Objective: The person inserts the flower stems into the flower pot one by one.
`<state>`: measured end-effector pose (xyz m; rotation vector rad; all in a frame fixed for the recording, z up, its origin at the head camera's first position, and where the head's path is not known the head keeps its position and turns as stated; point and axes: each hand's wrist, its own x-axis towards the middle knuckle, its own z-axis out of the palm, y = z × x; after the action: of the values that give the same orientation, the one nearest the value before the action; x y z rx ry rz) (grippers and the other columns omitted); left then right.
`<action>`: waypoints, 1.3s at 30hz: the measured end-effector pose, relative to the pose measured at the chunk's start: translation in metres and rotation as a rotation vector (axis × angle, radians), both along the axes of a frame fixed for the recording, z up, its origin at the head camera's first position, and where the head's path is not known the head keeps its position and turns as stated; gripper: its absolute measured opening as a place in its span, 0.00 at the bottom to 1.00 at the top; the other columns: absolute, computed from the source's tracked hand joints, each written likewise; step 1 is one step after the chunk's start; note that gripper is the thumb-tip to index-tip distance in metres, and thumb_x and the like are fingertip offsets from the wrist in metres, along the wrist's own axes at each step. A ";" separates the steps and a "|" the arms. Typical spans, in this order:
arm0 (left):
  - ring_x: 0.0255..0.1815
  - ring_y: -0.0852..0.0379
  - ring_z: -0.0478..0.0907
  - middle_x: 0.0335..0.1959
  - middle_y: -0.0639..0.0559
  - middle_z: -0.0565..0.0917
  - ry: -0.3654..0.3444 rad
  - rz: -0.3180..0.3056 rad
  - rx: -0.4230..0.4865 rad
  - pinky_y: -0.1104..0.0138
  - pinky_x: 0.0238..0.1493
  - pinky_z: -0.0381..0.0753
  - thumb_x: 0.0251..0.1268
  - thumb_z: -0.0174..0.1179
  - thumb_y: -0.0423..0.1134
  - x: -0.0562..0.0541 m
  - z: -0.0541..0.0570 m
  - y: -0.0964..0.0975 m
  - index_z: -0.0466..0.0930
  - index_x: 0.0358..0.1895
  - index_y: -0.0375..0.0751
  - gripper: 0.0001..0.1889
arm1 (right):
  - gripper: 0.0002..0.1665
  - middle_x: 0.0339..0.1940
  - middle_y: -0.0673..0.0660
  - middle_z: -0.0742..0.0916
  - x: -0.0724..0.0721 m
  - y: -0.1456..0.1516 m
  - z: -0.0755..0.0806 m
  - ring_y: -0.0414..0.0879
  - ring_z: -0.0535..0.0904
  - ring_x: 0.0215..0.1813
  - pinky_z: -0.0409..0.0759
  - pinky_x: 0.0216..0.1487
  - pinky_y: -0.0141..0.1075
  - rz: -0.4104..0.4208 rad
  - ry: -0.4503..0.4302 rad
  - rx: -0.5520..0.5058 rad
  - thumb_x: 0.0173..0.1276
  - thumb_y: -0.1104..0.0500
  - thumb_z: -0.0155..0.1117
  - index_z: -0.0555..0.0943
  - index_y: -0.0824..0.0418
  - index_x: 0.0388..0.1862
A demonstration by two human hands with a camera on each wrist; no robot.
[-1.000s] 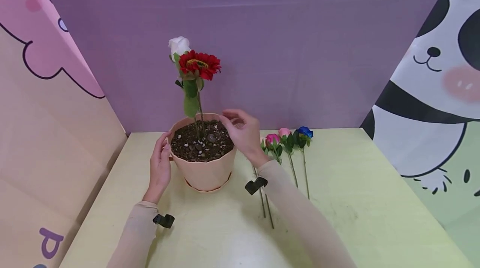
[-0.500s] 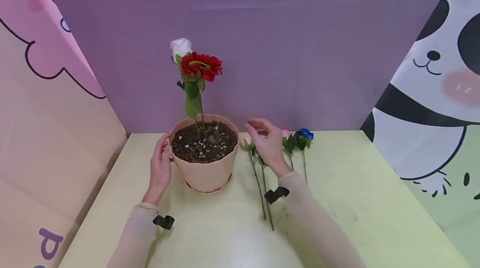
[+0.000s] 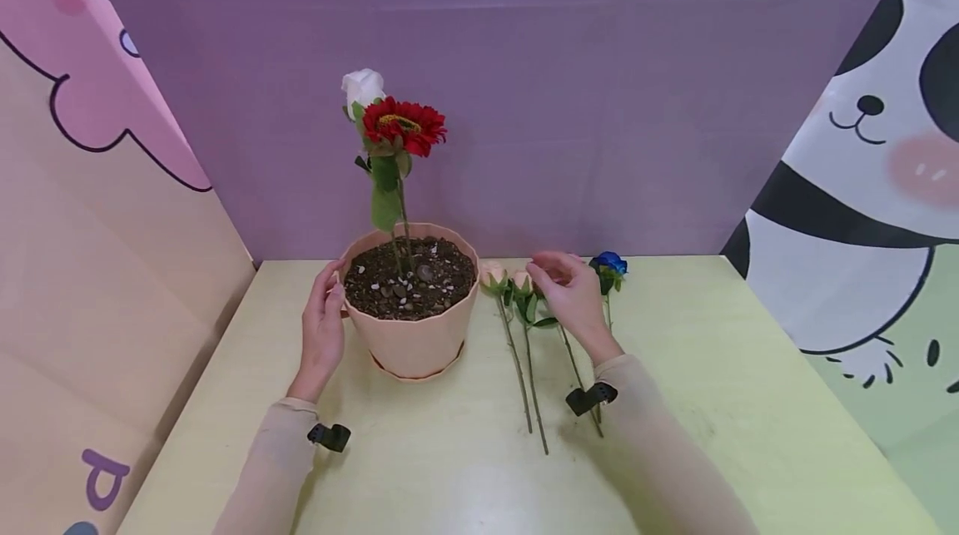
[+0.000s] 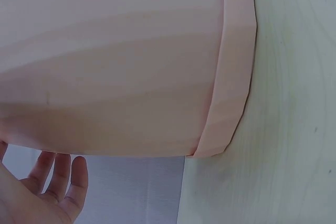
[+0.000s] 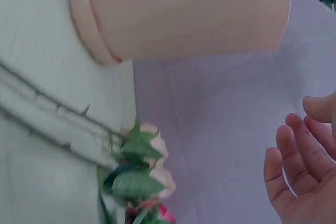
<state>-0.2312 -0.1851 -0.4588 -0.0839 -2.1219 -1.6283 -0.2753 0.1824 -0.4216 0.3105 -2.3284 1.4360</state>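
Observation:
A pale pink flowerpot (image 3: 412, 345) with dark, pebble-dotted soil stands on its saucer. A white rose (image 3: 363, 92) and a red gerbera (image 3: 404, 126) stand upright in the soil. My left hand (image 3: 322, 331) rests against the pot's left side near the rim; in the left wrist view its fingers (image 4: 79, 177) are loosely bent beside the wall. My right hand (image 3: 573, 294), fingers loosely bent and holding nothing, is above flowers lying right of the pot. Two peach roses (image 3: 493, 277) lie left of that hand, a blue rose (image 3: 610, 263) right of it. The hand hides the pink blooms between.
The pale wooden table (image 3: 419, 468) ends at a purple backdrop (image 3: 599, 102). A printed panel stands along the left side, and a panda-print panel (image 3: 847, 285) along the right. Rose stems point toward the front of the table.
My right hand has moved right, from the pot's right rim across the peach roses to above the pink ones. My left hand stays at the pot, and the planted flowers stand as before.

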 end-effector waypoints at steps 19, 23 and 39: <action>0.75 0.41 0.70 0.78 0.39 0.71 -0.006 0.004 -0.004 0.71 0.53 0.75 0.89 0.38 0.45 0.001 -0.002 0.000 0.66 0.81 0.49 0.25 | 0.23 0.61 0.66 0.89 0.004 0.088 -0.029 0.58 0.86 0.53 0.82 0.46 0.34 -0.070 -0.233 0.159 0.80 0.48 0.65 0.86 0.62 0.64; 0.76 0.41 0.69 0.79 0.40 0.70 -0.003 0.001 -0.007 0.70 0.54 0.75 0.89 0.38 0.46 0.000 -0.001 0.000 0.65 0.81 0.48 0.25 | 0.27 0.64 0.68 0.87 0.004 0.108 -0.038 0.61 0.88 0.53 0.82 0.42 0.27 -0.088 -0.298 0.137 0.81 0.48 0.63 0.83 0.64 0.68; 0.76 0.39 0.69 0.79 0.38 0.70 -0.015 0.007 -0.002 0.68 0.54 0.76 0.89 0.37 0.43 0.000 0.000 0.001 0.65 0.81 0.48 0.25 | 0.29 0.59 0.70 0.89 0.002 0.137 -0.064 0.48 0.90 0.43 0.84 0.39 0.33 -0.157 -0.473 0.214 0.77 0.51 0.66 0.81 0.70 0.67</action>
<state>-0.2310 -0.1842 -0.4590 -0.0653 -2.1334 -1.6277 -0.2730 0.3195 -0.4852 -0.1765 -2.8140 1.2920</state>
